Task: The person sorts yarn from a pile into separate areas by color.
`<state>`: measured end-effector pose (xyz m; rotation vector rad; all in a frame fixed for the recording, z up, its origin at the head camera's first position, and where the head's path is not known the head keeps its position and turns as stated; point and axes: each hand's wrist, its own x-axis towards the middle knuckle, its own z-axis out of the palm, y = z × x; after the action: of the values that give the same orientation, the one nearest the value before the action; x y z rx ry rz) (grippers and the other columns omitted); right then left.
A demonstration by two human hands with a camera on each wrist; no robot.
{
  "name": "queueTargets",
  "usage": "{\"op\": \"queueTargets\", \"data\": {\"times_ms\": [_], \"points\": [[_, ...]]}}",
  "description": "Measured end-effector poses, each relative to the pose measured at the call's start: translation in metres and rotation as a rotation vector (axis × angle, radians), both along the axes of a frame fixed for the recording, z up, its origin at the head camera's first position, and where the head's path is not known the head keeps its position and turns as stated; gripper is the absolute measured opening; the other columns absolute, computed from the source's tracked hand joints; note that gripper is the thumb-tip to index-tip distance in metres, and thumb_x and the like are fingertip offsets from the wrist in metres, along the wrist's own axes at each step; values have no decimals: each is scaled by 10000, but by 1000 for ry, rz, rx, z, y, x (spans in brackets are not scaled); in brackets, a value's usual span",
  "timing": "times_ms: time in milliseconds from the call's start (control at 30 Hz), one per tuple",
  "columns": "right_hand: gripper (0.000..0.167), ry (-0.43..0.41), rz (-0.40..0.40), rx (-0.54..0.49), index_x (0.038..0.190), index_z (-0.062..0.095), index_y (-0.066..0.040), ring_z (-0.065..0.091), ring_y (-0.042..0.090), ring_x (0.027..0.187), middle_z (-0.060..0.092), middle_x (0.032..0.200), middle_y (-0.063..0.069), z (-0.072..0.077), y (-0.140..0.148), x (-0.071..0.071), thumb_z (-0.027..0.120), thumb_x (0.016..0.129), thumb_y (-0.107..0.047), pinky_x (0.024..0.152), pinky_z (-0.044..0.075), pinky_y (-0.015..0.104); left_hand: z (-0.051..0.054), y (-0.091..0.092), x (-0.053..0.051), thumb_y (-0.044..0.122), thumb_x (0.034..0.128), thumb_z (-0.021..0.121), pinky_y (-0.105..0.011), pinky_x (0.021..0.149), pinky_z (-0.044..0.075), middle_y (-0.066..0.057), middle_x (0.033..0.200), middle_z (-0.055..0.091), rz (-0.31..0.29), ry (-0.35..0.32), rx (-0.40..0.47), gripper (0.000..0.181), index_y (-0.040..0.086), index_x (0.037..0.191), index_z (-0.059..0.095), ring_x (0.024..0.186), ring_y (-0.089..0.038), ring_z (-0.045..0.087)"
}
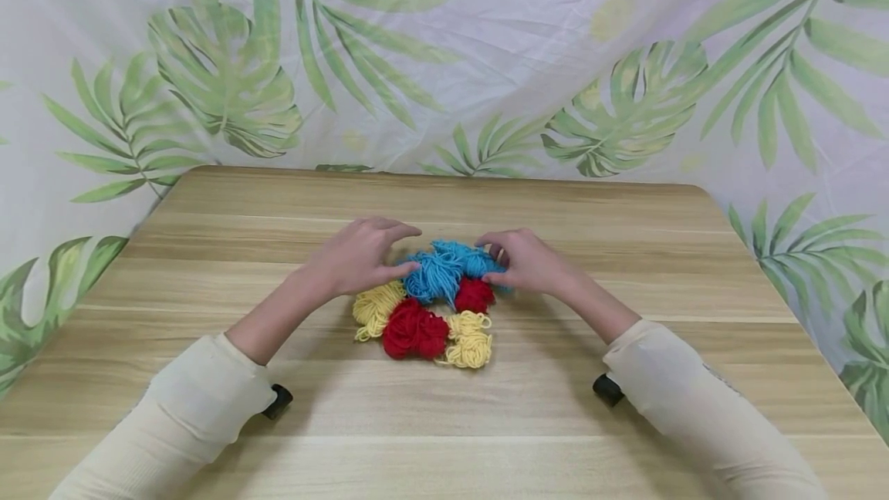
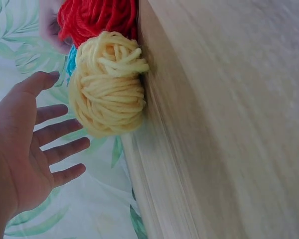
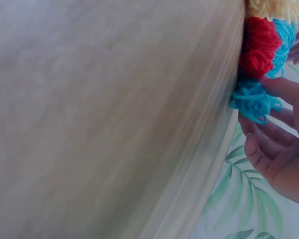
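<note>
Blue yarn bundles (image 1: 434, 276) lie at the back of a cluster on the table, beside red yarn (image 1: 414, 330) and yellow yarn (image 1: 378, 307). At the cluster's left, my left hand (image 1: 357, 257) has its fingers spread and thumb extended near the left blue bundle; whether the thumb touches it is unclear. In the left wrist view that hand (image 2: 27, 144) is beside a yellow bundle (image 2: 109, 87), holding nothing. My right hand (image 1: 531, 261) has thumb and fingers curved around the right blue bundle (image 1: 472, 259). The right wrist view has blue yarn (image 3: 254, 102) between that hand's (image 3: 286, 144) thumb and fingers.
A second yellow bundle (image 1: 470, 342) and a smaller red one (image 1: 474, 295) belong to the same cluster. The wooden table (image 1: 444, 423) extends around it. Behind stands a white cloth (image 1: 486, 45) with green leaf prints. A dark object (image 1: 278, 401) shows by the left sleeve, another (image 1: 607, 390) by the right.
</note>
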<state>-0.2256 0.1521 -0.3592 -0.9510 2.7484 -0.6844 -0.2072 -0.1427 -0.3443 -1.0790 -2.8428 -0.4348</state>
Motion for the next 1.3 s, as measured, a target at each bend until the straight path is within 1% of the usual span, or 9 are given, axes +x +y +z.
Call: {"op": "queueTargets", "data": {"times_ms": [167,267,367,400,500,600,867,1067,1300], "points": [[419,5,-15,8,1269,687,2,667,232,861,710,972,126,-1,-2,-1,811,875,-67,795,577,381,1,4,1,447,967,705,-580,1095,452,-217,1361,653,-10,-11,23,621,11,1401,623,1266,-412,612],[388,8,-19,-3,1243,693,2,637,225,826,696,939,113,-1,-2,-2,797,872,-43,761,560,373,1,6,1,446,956,719,-576,1071,476,-217,1322,674,-18,-10,36,620,15,1394,631,1149,-378,672],[382,11,-24,-22,1236,687,8,610,217,795,683,912,102,0,-1,-1,784,867,-22,735,541,362,0,8,1,452,949,728,-570,1054,491,-213,1325,674,-23,-9,37,627,21,1395,633,1110,-361,686],[383,12,-26,-27,1236,683,10,602,215,786,677,902,97,0,-1,-1,780,866,-18,729,535,359,0,9,1,456,949,729,-565,1054,494,-208,1334,669,-24,-12,35,630,24,1397,633,1117,-359,684],[395,17,-36,-32,1243,673,8,573,192,761,660,875,74,0,2,-1,776,863,-14,716,516,343,0,11,1,466,951,724,-555,1051,500,-199,1381,644,-27,-20,29,634,31,1402,631,1224,-381,642],[408,20,-48,-39,1248,666,10,541,170,730,640,844,57,0,5,0,767,853,0,697,496,330,0,13,1,475,954,717,-549,1055,499,-200,1397,632,-33,-26,24,638,34,1406,628,1269,-390,614],[444,14,-99,-76,1254,652,52,482,153,683,580,778,43,3,13,1,737,818,36,674,442,316,0,16,0,468,954,719,-558,1068,485,-209,1411,619,-34,-38,11,640,33,1413,622,1291,-402,593],[433,18,-135,-74,1231,651,60,481,155,696,577,793,38,3,22,2,735,808,19,696,445,329,-1,17,0,444,964,714,-557,1073,479,-209,1408,619,-38,-29,10,615,33,1412,620,1301,-401,584],[397,12,-164,-116,1190,655,77,486,168,701,570,790,51,4,35,2,715,799,39,685,445,327,-2,19,-1,446,955,722,-560,1080,472,-204,1410,618,-39,-20,12,621,38,1412,622,1312,-400,574]]}}
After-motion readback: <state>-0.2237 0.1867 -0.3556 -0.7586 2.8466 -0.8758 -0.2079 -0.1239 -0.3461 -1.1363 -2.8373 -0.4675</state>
